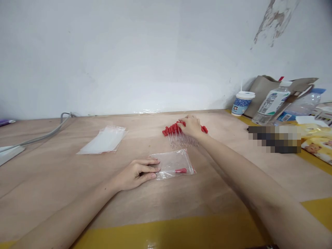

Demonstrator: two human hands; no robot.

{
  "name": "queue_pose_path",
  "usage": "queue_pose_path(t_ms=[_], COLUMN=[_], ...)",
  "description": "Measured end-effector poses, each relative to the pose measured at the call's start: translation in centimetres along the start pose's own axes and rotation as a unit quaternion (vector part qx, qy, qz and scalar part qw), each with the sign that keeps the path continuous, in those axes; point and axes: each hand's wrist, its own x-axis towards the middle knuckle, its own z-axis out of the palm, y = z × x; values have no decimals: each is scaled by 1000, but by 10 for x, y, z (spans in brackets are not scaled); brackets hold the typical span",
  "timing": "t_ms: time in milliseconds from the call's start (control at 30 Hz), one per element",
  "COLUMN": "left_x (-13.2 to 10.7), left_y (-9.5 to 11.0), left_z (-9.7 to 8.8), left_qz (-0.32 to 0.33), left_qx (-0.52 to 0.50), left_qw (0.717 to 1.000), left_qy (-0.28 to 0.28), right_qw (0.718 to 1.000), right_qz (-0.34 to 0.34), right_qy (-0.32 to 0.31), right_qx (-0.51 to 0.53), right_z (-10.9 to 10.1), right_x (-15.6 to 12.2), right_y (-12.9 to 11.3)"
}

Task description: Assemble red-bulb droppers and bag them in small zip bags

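Note:
My left hand (138, 172) rests on the wooden table (64, 186), its fingers lying on the open edge of a small clear zip bag (174, 162). One red-capped dropper (181, 170) lies inside that bag. My right hand (191, 126) reaches farther back onto a pile of red-capped glass droppers (173, 133), fingers curled down over the red bulbs. Whether it has one pinched I cannot tell.
A stack of empty zip bags (105, 140) lies to the left. A grey cable (46, 133) runs along the back left. At the right stand a paper cup (242, 102), plastic bottles (272, 103), a brown bag (261, 93) and printed packets (317, 145). Yellow tape edges the table's front.

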Motion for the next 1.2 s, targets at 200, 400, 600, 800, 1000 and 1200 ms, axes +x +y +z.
queue_pose_path(t_ms=[200, 400, 600, 800, 1000, 1200], left_x=[0, -1, 0, 1, 1, 0], left_y=[0, 0, 0, 0, 0, 1], left_z=[0, 0, 0, -1, -1, -2], left_qz=[3, -7, -16, -27, -41, -37], left_qx=[-18, -21, -10, -24, -15, -1], left_qw=[1000, 1000, 1000, 999, 999, 999], left_qy=[8, 1, -3, 4, -4, 4], right_qw=[996, 993, 974, 835, 757, 707], right_qz=[43, 63, 44, 74, 200, 246], right_qy=[-74, -67, -57, 118, 96, -95], right_qx=[12, 69, 214, 533, 615, 656], right_z=[16, 16, -9, -42, -35, -32], right_x=[25, 33, 26, -40, -101, -119], right_y=[1, 4, 9, 32, 41, 28])
